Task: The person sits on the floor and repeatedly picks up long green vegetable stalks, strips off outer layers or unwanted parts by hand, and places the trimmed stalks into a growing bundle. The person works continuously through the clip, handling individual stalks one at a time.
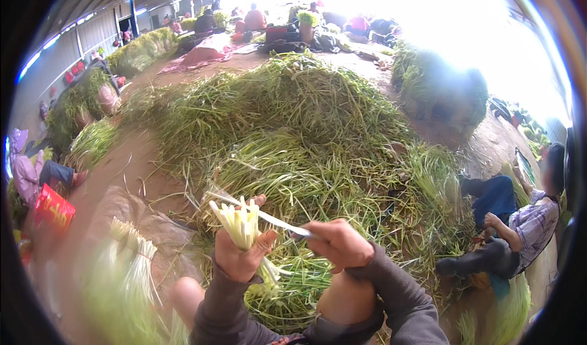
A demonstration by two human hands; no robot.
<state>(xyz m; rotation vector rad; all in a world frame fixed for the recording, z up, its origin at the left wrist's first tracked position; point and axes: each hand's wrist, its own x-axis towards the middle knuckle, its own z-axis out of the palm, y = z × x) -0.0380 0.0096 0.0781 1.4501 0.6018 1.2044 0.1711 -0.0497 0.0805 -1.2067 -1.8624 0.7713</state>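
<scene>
My left hand (240, 253) is closed around a bundle of pale stalks (245, 228), whose whitish ends point up and away from me. Leafy green parts hang out below that hand, over my lap. My right hand (338, 244) grips a knife (279, 222) by its handle, at the right of the bundle. The long blade slants up to the left, across or just behind the stalk ends; whether it touches them I cannot tell. Loose green stalks and leaves (293, 285) lie between my legs, below both hands.
A large heap of green stalks and leaves (293, 106) spreads ahead. Tied bundles (137, 253) lie at the left, near a plastic sheet (119, 207). One person (532, 226) sits close at the right, another (30, 166) at the far left beside a red bag (54, 210).
</scene>
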